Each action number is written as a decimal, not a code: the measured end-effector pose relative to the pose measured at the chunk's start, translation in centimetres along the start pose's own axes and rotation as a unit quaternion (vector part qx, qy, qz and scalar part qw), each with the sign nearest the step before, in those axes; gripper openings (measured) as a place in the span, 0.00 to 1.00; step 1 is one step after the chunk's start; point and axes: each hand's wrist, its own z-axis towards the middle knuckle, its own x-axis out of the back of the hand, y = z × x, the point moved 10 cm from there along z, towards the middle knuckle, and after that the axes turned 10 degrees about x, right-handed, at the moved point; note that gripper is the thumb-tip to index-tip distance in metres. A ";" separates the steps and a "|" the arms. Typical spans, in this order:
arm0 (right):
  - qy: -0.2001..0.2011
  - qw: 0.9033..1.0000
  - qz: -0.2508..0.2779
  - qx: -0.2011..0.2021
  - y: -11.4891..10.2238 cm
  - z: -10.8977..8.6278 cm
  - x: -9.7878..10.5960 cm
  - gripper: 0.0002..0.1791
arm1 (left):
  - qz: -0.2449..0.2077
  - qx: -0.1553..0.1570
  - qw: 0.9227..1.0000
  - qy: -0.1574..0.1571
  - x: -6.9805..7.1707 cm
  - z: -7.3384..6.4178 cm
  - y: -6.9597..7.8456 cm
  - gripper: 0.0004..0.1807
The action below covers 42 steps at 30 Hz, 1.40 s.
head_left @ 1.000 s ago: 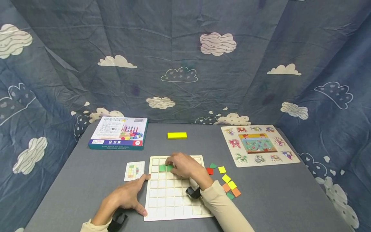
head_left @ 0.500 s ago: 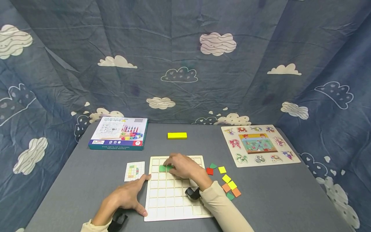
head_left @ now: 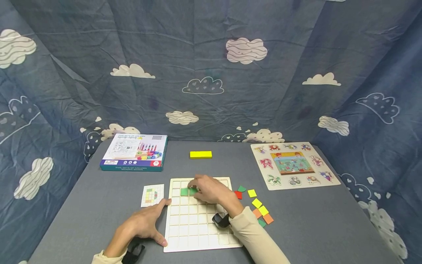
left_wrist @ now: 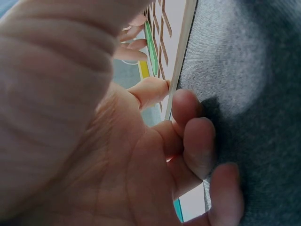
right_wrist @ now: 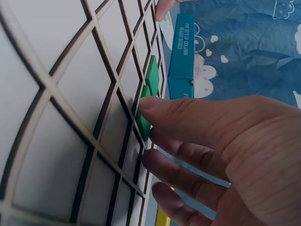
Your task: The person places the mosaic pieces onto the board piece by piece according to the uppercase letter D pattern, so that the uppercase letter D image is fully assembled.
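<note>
A pale wooden grid board (head_left: pixel 192 230) lies on the table, with two green tiles side by side near its top left. My right hand (head_left: pixel 210 189) reaches over the board and pinches the right-hand green tile (right_wrist: pixel 144 123) at its cell. In the right wrist view the thumb lies on that tile, and the index fingertip is partly hidden behind it. The other green tile (right_wrist: pixel 153 75) lies flat in the neighbouring cell. My left hand (head_left: pixel 145 222) spreads along the board's left edge, index finger at the upper side and thumb near the bottom corner.
A pattern card (head_left: pixel 152 195) lies left of the board. Loose yellow, orange, red and green tiles (head_left: pixel 263 210) are scattered to the right. Behind stand a boxed set (head_left: pixel 133 152), a yellow block (head_left: pixel 200 154) and a picture puzzle board (head_left: pixel 293 165).
</note>
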 end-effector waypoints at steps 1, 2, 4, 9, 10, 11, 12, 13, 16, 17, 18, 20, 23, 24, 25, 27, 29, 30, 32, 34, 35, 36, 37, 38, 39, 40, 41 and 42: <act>0.002 1.000 0.001 0.001 0.0 -0.1 0.1 0.16 | 0.000 0.000 1.000 0.000 0.0 0.0 0.0 0.66; 0.003 1.000 0.003 0.001 0.0 -0.3 0.2 0.16 | 0.000 -0.003 1.000 0.000 0.1 0.0 0.1 0.65; 0.006 1.000 0.007 0.003 0.1 -0.7 0.5 0.16 | 0.001 -0.008 1.000 0.001 0.1 0.0 0.1 0.65; 0.015 1.000 0.013 -0.002 0.5 -1.7 1.5 0.16 | 0.001 0.002 1.000 0.000 0.2 0.1 -0.1 0.65; 0.016 1.000 0.014 -0.004 0.7 -2.0 1.7 0.16 | 0.002 0.007 1.000 -0.001 0.3 0.1 -0.2 0.66; 0.016 1.000 0.015 -0.007 0.8 -2.2 1.9 0.17 | 0.003 0.012 1.000 -0.002 0.2 0.1 -0.3 0.66; 0.017 1.000 0.014 -0.009 0.9 -2.4 2.1 0.17 | 0.005 0.016 1.000 -0.003 0.2 0.1 -0.4 0.66; 0.018 1.000 0.015 -0.012 1.0 -2.7 2.2 0.17 | 0.005 0.017 1.000 -0.003 0.2 0.1 -0.4 0.66; 0.020 0.999 0.019 -0.016 1.4 -3.4 2.6 0.17 | 0.004 0.013 1.000 -0.004 0.3 0.1 -0.3 0.66; 0.022 0.999 0.019 -0.017 1.5 -3.7 2.7 0.17 | 0.003 0.012 1.000 -0.005 0.3 0.1 -0.3 0.66; 0.023 0.999 0.019 -0.015 1.6 -3.9 2.8 0.17 | 0.001 0.010 1.000 -0.005 0.2 0.1 -0.3 0.66; 0.027 0.999 0.021 -0.010 1.7 -4.5 2.9 0.16 | -0.002 0.010 1.000 -0.007 0.2 0.0 -0.3 0.66; 0.031 0.999 0.024 -0.008 2.1 -5.4 3.0 0.16 | -0.006 0.012 1.000 -0.009 0.1 -0.1 -0.4 0.65; 0.031 0.999 0.026 -0.007 2.2 -5.7 3.1 0.16 | -0.007 0.013 1.000 -0.008 0.0 -0.1 -0.4 0.66; 0.033 0.999 0.027 -0.007 2.3 -6.1 3.1 0.16 | -0.006 0.013 1.000 -0.007 0.0 0.0 -0.4 0.66; 0.035 0.999 0.032 -0.006 2.6 -6.9 3.2 0.16 | -0.007 0.012 1.000 -0.006 0.0 -0.1 -0.4 0.66; 0.036 0.998 0.042 -0.007 3.0 -7.8 3.4 0.16 | -0.007 0.011 1.000 -0.005 0.0 -0.1 -0.4 0.66; 0.038 0.998 0.047 -0.009 3.3 -8.3 3.4 0.15 | -0.006 0.009 1.000 -0.004 0.0 -0.1 -0.3 0.66; 0.042 0.997 0.056 -0.018 4.1 -9.3 3.5 0.12 | -0.006 0.003 1.000 -0.005 -0.1 -0.1 -0.2 0.65; 0.049 0.996 0.062 -0.028 4.9 -10.3 3.8 0.09 | -0.005 -0.004 1.000 -0.003 0.0 -0.1 0.0 0.65; 0.054 0.996 0.063 -0.032 5.3 -10.8 3.9 0.07 | -0.005 -0.006 1.000 -0.003 0.0 -0.2 0.0 0.65; 0.057 0.996 0.064 -0.035 5.8 -11.2 4.1 0.06 | -0.004 -0.008 1.000 -0.003 0.0 -0.2 0.1 0.65; 0.061 0.995 0.067 -0.039 6.2 -11.6 4.2 0.05 | -0.004 -0.007 1.000 -0.003 0.0 -0.2 0.1 0.65; 0.065 0.994 0.070 -0.044 6.6 -12.1 4.4 0.04 | -0.004 -0.006 1.000 -0.004 0.0 -0.2 0.0 0.65; 0.068 0.994 0.070 -0.048 7.0 -12.5 4.5 0.05 | -0.004 -0.006 1.000 -0.003 0.0 -0.2 0.0 0.65; 0.069 0.994 0.071 -0.054 7.5 -12.9 4.5 0.05 | -0.005 -0.005 1.000 -0.004 0.0 -0.2 0.0 0.65; 0.070 0.993 0.073 -0.059 7.9 -13.3 4.6 0.06 | -0.006 -0.005 1.000 -0.005 0.0 -0.1 0.0 0.65; 0.070 0.993 0.074 -0.065 8.3 -13.7 4.7 0.07 | -0.006 -0.005 1.000 -0.006 -0.1 -0.1 0.0 0.65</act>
